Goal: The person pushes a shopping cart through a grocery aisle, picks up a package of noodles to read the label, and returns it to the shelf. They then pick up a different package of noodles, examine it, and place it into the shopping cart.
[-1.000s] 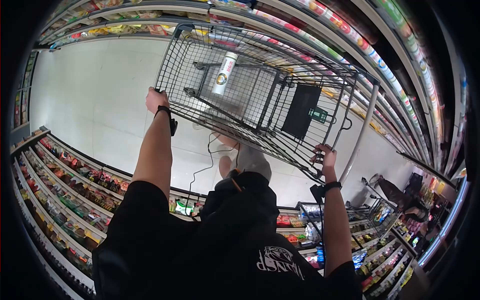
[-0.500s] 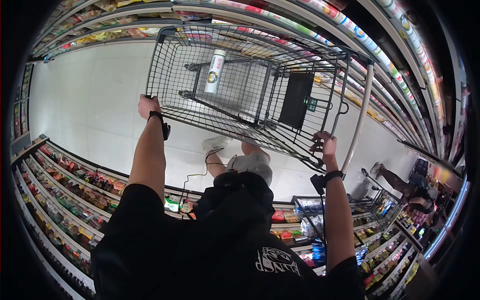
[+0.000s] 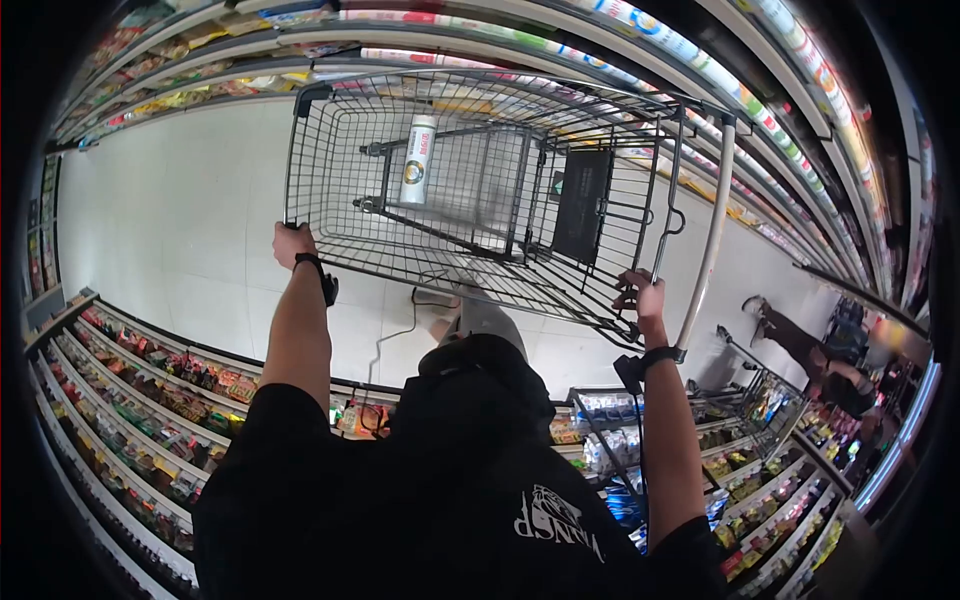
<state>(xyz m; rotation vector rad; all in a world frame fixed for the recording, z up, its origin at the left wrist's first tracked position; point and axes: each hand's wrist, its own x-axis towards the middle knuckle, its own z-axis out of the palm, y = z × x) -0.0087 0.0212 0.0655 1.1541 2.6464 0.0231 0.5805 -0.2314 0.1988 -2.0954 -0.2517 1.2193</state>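
A dark wire shopping cart (image 3: 420, 262) stands across in front of me, its pale push bar (image 3: 712, 230) toward the right. My left hand (image 3: 293, 243) is closed round the rim at the cart's left end, near the corner. At the other end, my right hand (image 3: 640, 296) is wrapped round the wire rim beside the push bar, fingers bent over it. Inside the basket lies a white canister (image 3: 418, 160) with red lettering and a round emblem. Nearer the push bar, a dark panel (image 3: 581, 207) is fixed in the cart's folding seat section.
Shelves of tall printed packs (image 3: 690, 60) run along the far side, close to the cart. Behind me, low shelves (image 3: 170, 390) hold colourful packets. A person (image 3: 845, 385) and another cart (image 3: 770, 410) are at the right. Pale tiled floor (image 3: 190, 210) lies left of the cart.
The cart has shifted slightly left and downward in view, with the canister inside it. Both hands keep their hold on the rim. My legs and the shelves have shifted in view.
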